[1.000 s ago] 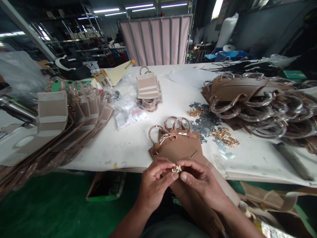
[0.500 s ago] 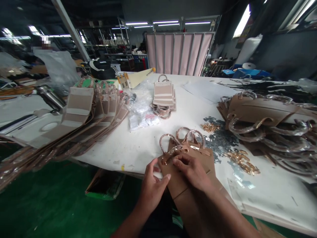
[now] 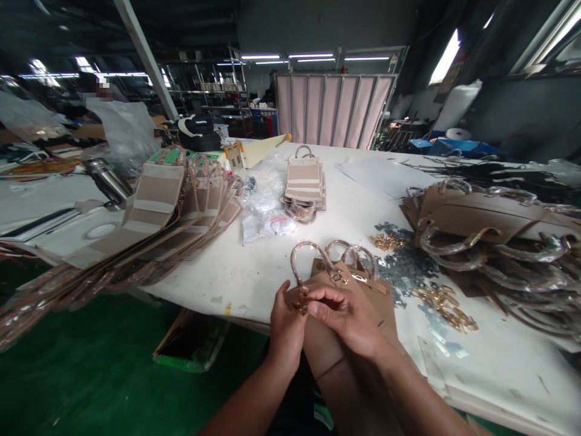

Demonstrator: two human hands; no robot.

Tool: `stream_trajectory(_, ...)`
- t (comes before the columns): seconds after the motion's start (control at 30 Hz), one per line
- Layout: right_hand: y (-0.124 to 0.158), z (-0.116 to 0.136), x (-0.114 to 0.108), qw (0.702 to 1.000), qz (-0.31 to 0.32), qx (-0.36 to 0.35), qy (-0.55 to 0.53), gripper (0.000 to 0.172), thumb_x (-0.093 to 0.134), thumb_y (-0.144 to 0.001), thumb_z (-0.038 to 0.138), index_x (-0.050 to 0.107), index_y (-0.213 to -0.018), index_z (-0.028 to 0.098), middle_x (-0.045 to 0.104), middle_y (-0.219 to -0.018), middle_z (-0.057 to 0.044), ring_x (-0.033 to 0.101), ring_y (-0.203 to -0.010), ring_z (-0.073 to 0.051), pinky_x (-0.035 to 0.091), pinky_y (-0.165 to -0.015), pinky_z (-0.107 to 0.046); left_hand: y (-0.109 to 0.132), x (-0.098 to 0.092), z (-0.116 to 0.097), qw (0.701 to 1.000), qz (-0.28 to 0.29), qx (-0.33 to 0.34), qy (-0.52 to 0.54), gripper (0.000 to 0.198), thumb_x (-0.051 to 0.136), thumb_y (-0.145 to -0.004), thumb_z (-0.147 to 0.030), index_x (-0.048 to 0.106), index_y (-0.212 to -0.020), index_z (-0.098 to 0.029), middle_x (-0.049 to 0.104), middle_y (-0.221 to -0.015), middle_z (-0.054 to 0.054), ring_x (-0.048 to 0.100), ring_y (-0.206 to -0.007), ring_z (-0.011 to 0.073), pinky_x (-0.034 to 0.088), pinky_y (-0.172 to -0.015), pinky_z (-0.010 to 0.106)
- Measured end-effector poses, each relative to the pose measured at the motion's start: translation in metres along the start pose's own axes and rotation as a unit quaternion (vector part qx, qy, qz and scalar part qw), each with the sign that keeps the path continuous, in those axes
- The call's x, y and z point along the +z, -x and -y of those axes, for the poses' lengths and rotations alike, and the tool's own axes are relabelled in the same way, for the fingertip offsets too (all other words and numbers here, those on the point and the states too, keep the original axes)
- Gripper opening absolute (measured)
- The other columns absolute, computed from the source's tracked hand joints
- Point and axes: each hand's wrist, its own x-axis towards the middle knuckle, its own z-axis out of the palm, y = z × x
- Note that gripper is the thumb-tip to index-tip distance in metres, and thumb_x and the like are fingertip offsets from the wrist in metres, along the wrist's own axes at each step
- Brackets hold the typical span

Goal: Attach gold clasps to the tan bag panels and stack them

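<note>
A tan leather bag piece (image 3: 363,297) with wrapped loop handles (image 3: 336,254) lies at the near edge of the white table (image 3: 245,266). My left hand (image 3: 287,324) grips its left corner from below, fingers closed on the leather. My right hand (image 3: 349,318) rests on top of the piece, fingers curled and pinching a small gold clasp (image 3: 301,300) against that corner. Both hands touch each other at the clasp.
A fanned row of tan bag pieces (image 3: 172,206) lies on the left, a small stack (image 3: 304,181) at the middle back, a big heap with wrapped handles (image 3: 494,236) on the right. Loose gold fittings (image 3: 447,300) and grey metal bits (image 3: 403,260) lie right of my hands. Green floor (image 3: 91,375) lies below.
A second ago both hands held the gold clasp in the air in front of the piece. They have moved onto the leather, and the clasp now sits at its left corner.
</note>
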Motion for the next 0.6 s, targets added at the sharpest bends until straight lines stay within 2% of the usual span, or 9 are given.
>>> stream_trajectory(0.03, 0.0, -0.001, -0.008, 1.0, -0.016, 0.0, 0.016, 0.029, 0.075, -0.097, 0.052, 0.079, -0.097, 0.023, 0.076, -0.109, -0.007, 0.069, -0.108, -0.027, 0.052, -0.102, -0.04, -0.002, 0.004, 0.001, 1.0, -0.013, -0.008, 0.011, 0.093, 0.101, -0.06, -0.043, 0.053, -0.136, -0.021, 0.075, -0.117, 0.009, 0.072, -0.109, 0.0263, 0.052, -0.1, 0.036)
stream_trajectory(0.1, -0.002, -0.005, -0.026, 0.993, -0.088, -0.014, 0.08, 0.031, 0.072, -0.098, 0.053, 0.078, -0.098, 0.023, 0.073, -0.123, -0.009, 0.065, -0.121, -0.03, 0.048, -0.108, -0.043, -0.006, 0.012, 0.001, 0.999, -0.015, -0.036, 0.03, 0.08, 0.099, -0.064, -0.042, 0.06, -0.13, -0.022, 0.076, -0.115, 0.008, 0.073, -0.105, 0.0271, 0.053, -0.096, 0.037)
stream_trajectory(0.17, -0.005, -0.01, -0.047, 0.968, -0.174, -0.052, 0.175, 0.03, 0.071, -0.099, 0.053, 0.077, -0.099, 0.024, 0.067, -0.137, -0.009, 0.058, -0.133, -0.032, 0.042, -0.115, -0.045, -0.012, 0.017, 0.0, 0.996, 0.018, -0.067, 0.058, 0.056, 0.093, -0.074, -0.046, 0.068, -0.117, -0.02, 0.077, -0.11, 0.008, 0.073, -0.101, 0.0277, 0.054, -0.092, 0.037)
stream_trajectory(0.23, -0.007, -0.014, -0.068, 0.939, -0.204, -0.076, 0.266, 0.027, 0.07, -0.099, 0.05, 0.076, -0.103, 0.025, 0.068, -0.135, -0.009, 0.061, -0.128, -0.031, 0.045, -0.112, -0.046, -0.018, 0.02, 0.0, 0.99, 0.056, -0.084, 0.094, 0.04, 0.087, -0.08, -0.047, 0.072, -0.106, -0.019, 0.078, -0.106, 0.007, 0.072, -0.098, 0.0257, 0.054, -0.088, 0.035)
stream_trajectory(0.37, -0.01, -0.01, -0.096, 0.908, -0.128, -0.098, 0.386, 0.018, 0.066, -0.102, 0.039, 0.076, -0.108, 0.025, 0.076, -0.11, -0.007, 0.071, -0.101, -0.027, 0.055, -0.091, -0.039, -0.029, 0.021, 0.0, 0.976, 0.097, -0.114, 0.155, 0.031, 0.087, -0.08, -0.037, 0.074, -0.101, -0.02, 0.078, -0.105, 0.005, 0.071, -0.099, 0.0225, 0.053, -0.089, 0.032)
stream_trajectory(0.5, -0.015, 0.001, -0.108, 0.878, -0.032, -0.128, 0.459, 0.016, 0.063, -0.105, 0.031, 0.076, -0.111, 0.024, 0.074, -0.113, -0.008, 0.071, -0.1, -0.024, 0.055, -0.088, -0.034, -0.034, 0.019, -0.001, 0.953, 0.131, -0.188, 0.2, 0.031, 0.082, -0.083, -0.034, 0.076, -0.11, -0.017, 0.078, -0.114, 0.009, 0.071, -0.105, 0.0263, 0.053, -0.097, 0.038)
stream_trajectory(0.6, -0.021, 0.003, -0.112, 0.867, 0.037, -0.121, 0.482, 0.017, 0.061, -0.106, 0.029, 0.075, -0.115, 0.025, 0.073, -0.114, -0.007, 0.071, -0.097, -0.022, 0.055, -0.084, -0.03, -0.036, 0.016, -0.002, 0.941, 0.147, -0.212, 0.22, 0.03, 0.078, -0.088, -0.032, 0.077, -0.113, -0.016, 0.079, -0.115, 0.011, 0.072, -0.104, 0.0274, 0.052, -0.099, 0.039)
